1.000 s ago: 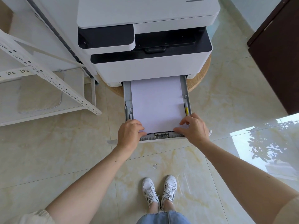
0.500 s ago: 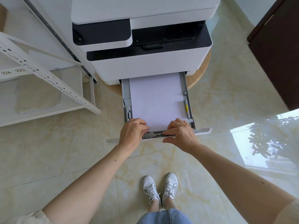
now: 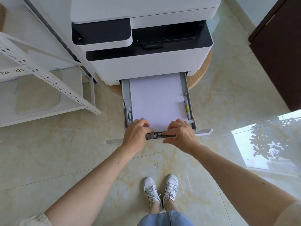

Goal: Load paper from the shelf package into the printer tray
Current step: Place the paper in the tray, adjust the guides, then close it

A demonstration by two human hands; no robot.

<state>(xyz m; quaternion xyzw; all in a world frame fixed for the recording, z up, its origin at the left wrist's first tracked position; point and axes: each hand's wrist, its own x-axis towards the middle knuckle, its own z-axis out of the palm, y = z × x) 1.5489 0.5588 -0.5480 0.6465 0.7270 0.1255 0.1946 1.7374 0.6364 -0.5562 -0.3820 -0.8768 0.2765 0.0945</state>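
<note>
Now right hand point(image 3: 180, 134) nearer left hand point(image 3: 138, 132); both hands' curled fingers pressing paper point(image 3: 157, 100) edge in tray point(image 3: 189, 101).

A: Count pls?
B: One printer point(image 3: 143, 46), one tray point(image 3: 189, 101) pulled out, one paper stack point(image 3: 156, 98). Two hands: left hand point(image 3: 136, 133), right hand point(image 3: 180, 134).
A: Rest?
B: Two white sneakers point(image 3: 152, 190), one shelf unit point(image 3: 48, 79), one round stand point(image 3: 202, 69).

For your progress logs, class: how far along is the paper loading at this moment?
Done: a white paper stack already lies flat in the pulled-out tray. In hand: the left hand and right hand press at the stack's near edge by the rear guide, seemingly squaring it. Left: sliding the tray into the printer, since it is open.
</note>
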